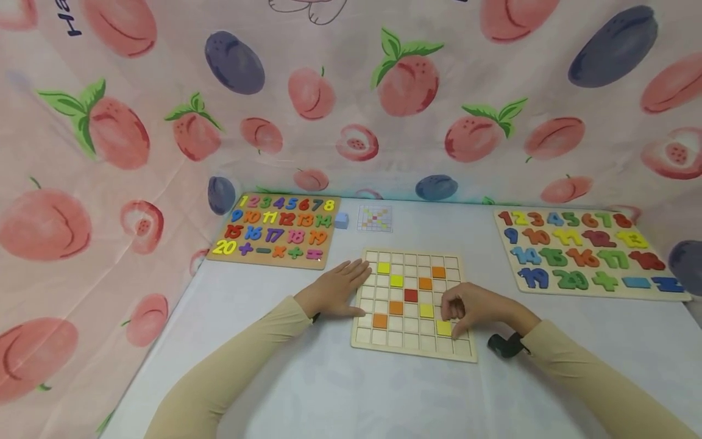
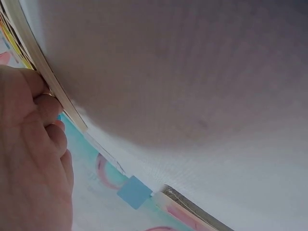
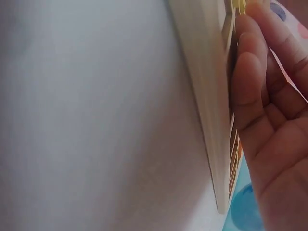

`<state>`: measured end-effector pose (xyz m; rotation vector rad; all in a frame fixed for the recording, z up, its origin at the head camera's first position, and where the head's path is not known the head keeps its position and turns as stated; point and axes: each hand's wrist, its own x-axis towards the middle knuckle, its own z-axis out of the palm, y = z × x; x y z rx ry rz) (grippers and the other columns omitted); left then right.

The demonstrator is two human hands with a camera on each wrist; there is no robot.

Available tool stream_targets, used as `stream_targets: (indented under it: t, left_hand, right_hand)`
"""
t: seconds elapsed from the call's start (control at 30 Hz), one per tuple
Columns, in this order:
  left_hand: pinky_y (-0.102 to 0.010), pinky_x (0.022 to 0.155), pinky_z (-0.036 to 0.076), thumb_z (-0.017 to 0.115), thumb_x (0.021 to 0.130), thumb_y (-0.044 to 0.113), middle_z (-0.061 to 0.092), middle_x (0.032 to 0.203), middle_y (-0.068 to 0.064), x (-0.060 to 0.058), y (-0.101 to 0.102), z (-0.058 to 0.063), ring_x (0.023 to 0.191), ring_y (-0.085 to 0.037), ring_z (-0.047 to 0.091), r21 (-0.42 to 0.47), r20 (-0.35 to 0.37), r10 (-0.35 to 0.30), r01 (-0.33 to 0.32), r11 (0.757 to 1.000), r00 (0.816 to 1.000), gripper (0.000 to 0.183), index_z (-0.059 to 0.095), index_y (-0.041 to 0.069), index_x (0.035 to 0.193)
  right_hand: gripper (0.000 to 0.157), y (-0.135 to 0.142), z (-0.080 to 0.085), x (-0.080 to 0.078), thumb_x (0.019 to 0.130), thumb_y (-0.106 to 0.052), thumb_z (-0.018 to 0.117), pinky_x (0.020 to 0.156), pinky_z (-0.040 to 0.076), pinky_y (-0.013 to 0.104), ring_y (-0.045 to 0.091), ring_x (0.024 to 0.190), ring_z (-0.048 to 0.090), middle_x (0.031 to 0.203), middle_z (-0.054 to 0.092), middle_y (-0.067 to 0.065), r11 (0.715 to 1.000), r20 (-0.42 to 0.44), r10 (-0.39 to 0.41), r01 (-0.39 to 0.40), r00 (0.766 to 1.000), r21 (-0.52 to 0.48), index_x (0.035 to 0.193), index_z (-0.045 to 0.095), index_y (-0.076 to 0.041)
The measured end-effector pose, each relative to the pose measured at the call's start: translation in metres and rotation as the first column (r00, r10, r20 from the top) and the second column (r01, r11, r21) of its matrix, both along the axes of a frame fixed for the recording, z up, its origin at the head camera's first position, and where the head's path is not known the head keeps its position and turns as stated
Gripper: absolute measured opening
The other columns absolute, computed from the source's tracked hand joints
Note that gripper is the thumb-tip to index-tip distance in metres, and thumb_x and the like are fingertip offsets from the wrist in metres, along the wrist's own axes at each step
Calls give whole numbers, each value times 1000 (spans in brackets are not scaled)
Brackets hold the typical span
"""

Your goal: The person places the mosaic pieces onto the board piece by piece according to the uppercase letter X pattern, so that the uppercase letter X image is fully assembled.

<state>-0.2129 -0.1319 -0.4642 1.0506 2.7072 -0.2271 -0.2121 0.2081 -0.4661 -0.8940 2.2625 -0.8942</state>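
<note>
A square wooden grid board [image 1: 412,353] lies on the table, holding several yellow and orange tiles around a red tile [image 1: 411,296] near its middle. The tiles run in two crossing diagonals. My left hand [image 1: 336,289] rests at the board's left edge with its fingers extended. At the lower right of the grid my right hand [image 1: 476,306] has its thumb and curled fingers at a yellow tile [image 1: 443,328], pinching it at its cell. In the right wrist view, yellow [image 3: 239,6] shows by the fingertips; the exact contact is partly hidden.
Behind the board lie a small card [image 1: 375,218] with a coloured grid pattern and a light blue block [image 1: 341,220]. A number board [image 1: 323,264] stands at the back left, another number board [image 1: 603,295] at the right. Fruit-printed cloth [image 1: 351,91] hangs behind the table.
</note>
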Motion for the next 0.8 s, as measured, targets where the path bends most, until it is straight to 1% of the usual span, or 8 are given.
stream_targets:
  t: [0.1,0.2,0.33,0.53,0.63,0.73,0.8]
  left_hand:
    - [-33,122,8,44,87,67,11,160,-6,0,0,-1,148,-21,8,4,-4,-2,2,1000,1000,93,12,9,152]
    - [-33,122,9,44,86,67,12,159,-7,0,0,-2,148,-21,9,13,-7,-3,3,1000,1000,93,13,8,152]
    - [-33,122,9,44,86,67,12,159,-7,0,1,-3,148,-21,8,11,-6,-2,2,1000,1000,93,13,9,152]
    - [-34,122,8,45,86,67,11,160,-6,0,3,-4,148,-21,8,19,6,3,-3,1000,1000,93,12,9,152]
    - [-33,122,8,45,86,67,10,160,-6,1,3,-3,148,-21,7,18,12,8,-8,1000,1000,93,12,10,152]
    - [-33,122,8,45,86,67,9,160,-6,1,3,-2,148,-21,7,13,15,11,-11,1000,1000,94,11,10,152]
    - [-33,122,8,45,86,67,10,160,-6,1,3,-2,148,-21,7,16,15,10,-10,1000,1000,94,12,9,152]
  right_hand:
    - [26,1,-1,-1,64,-26,86,58,44,19,6,67,49,72,54,-6,1000,14,-6,6,1000,10,80,66,-18]
    - [22,3,-3,-2,67,-23,84,59,45,18,5,67,50,72,55,-7,1000,16,-10,10,1000,9,80,67,-21]
    - [18,3,-4,-3,69,-18,82,59,45,19,5,66,50,71,56,-6,1000,15,2,-2,1000,-15,80,67,-18]
    - [18,2,-2,-3,68,-12,82,57,44,19,6,65,49,70,55,-4,1000,38,-12,12,999,-14,77,66,-15]
    - [19,1,-1,-4,67,-14,82,57,44,19,7,64,49,70,55,-4,1000,41,-11,11,999,-1,77,66,-15]
    - [19,2,-1,-6,68,-20,83,58,45,19,7,66,50,71,56,-6,1000,48,-5,4,999,23,79,67,-18]
    - [20,4,-2,-9,69,-23,83,61,46,19,8,68,53,74,59,-5,1000,76,-5,4,997,22,81,68,-19]
